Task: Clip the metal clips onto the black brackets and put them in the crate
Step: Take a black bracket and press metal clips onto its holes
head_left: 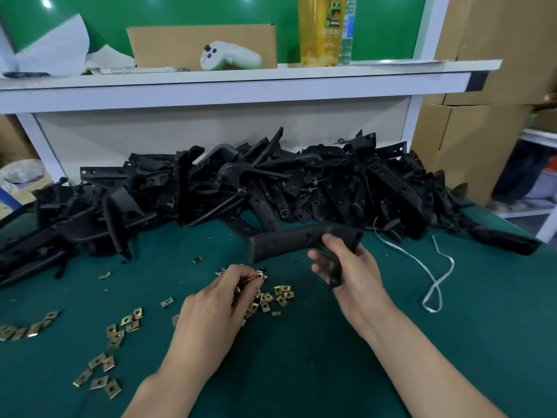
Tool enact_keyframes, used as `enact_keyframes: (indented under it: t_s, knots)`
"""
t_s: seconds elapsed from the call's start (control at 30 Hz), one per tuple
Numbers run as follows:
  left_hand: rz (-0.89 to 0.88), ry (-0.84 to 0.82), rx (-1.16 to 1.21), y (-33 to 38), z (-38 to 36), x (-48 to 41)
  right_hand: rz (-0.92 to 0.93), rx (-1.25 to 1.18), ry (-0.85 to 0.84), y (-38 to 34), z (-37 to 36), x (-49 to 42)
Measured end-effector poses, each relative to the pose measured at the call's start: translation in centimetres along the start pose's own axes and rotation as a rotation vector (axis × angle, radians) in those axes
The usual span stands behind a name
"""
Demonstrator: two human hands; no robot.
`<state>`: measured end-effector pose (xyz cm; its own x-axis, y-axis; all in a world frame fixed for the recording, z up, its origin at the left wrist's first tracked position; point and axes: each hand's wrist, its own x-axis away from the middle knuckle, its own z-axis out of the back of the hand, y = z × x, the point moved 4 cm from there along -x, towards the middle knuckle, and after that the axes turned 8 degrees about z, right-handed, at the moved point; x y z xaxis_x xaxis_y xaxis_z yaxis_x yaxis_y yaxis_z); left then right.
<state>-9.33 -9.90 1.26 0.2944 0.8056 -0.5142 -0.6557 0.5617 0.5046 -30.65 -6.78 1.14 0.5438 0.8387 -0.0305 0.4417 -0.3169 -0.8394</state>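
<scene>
My right hand (346,267) grips a long black bracket (289,239) by its right end and holds it above the green table. My left hand (223,297) pinches a small brass-coloured metal clip (258,275) between its fingertips, just over a little heap of clips (271,300). More clips (120,327) lie scattered over the left of the table. A big pile of black brackets (241,188) fills the back of the table. No crate shows in this view.
A white plastic strap (434,279) loops on the green mat (301,357) at the right. A white shelf (241,76) above the pile bears a cardboard box, a white controller (229,55) and a yellow bottle. Cardboard boxes (482,116) stand at the right.
</scene>
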Motion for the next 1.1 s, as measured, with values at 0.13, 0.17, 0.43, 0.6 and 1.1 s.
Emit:
enact_keyframes:
  t_s: [0.13, 0.17, 0.43, 0.6, 1.1]
  knots:
    - [0.077, -0.034, 0.04, -0.4, -0.2, 0.0, -0.016, 0.021, -0.016, -0.1, 0.7, -0.4]
    - [0.095, -0.034, 0.053, -0.5, -0.2, -0.1, -0.028, 0.025, -0.045, -0.2, 0.7, -0.4]
    - [0.286, -0.027, 0.396, -0.4, 0.7, -0.1, -0.001, 0.28, -0.206, -0.1, 0.3, 0.1]
    - [0.335, -0.078, 0.565, 0.3, 1.0, -0.2, 0.085, 0.439, -0.333, -1.1, -0.4, 0.1]
    - [0.396, -0.016, 0.709, 0.2, 0.8, -0.5, -0.446, -0.355, -0.263, -0.8, -1.6, 1.2]
